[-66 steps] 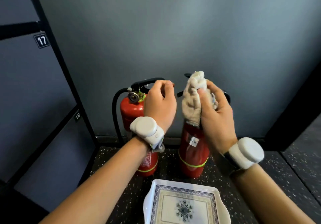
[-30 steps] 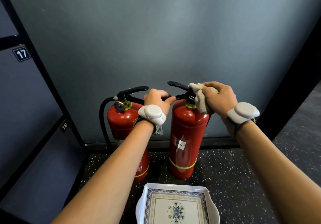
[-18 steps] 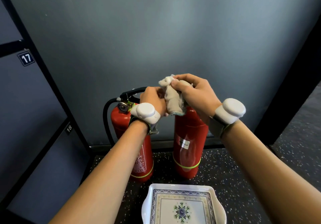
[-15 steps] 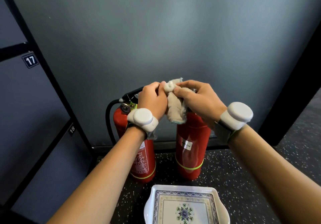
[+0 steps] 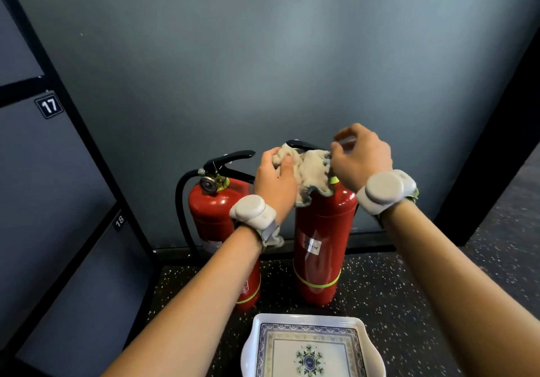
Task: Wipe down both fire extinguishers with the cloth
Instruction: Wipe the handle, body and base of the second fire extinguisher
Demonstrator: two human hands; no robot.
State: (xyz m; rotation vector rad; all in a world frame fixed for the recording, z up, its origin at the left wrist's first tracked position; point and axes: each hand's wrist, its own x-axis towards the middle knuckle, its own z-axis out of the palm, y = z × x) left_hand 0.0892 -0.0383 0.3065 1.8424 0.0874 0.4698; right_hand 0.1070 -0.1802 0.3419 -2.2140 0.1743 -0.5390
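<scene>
Cloth (image 5: 312,172) is draped over the valve head of the right extinguisher (image 5: 321,245), stretched sideways between both hands. The left hand (image 5: 274,178) has one bunched end pinched between thumb and fingers. The right hand (image 5: 361,157) looks to be nipping the other edge up by the lever, though those fingers are a bit blurred.

Looks like the person is on the top fittings of that cylinder. To do it well they'd probably want to keep the cloth taut and saw it back and forth around the neck and under the lever, shoe-shine style. Gentle pressure only, because squeezing the lever would be bad news. After that, fold to a fresh face and run it down the red body.

Both extinguishers stand upright on the speckled floor (image 5: 394,283) just beside each other against the grey wall (image 5: 263,55), long axis vertical, heads on top.

The left extinguisher (image 5: 216,210) has its lever poking up and to the right, gauge facing the camera, and hose looping down its left side. On the right one only the lever's black tip shows, pointing left out of the cloth.

A patterned plate (image 5: 257,327) sits on the floor in front, near both bases.
</scene>
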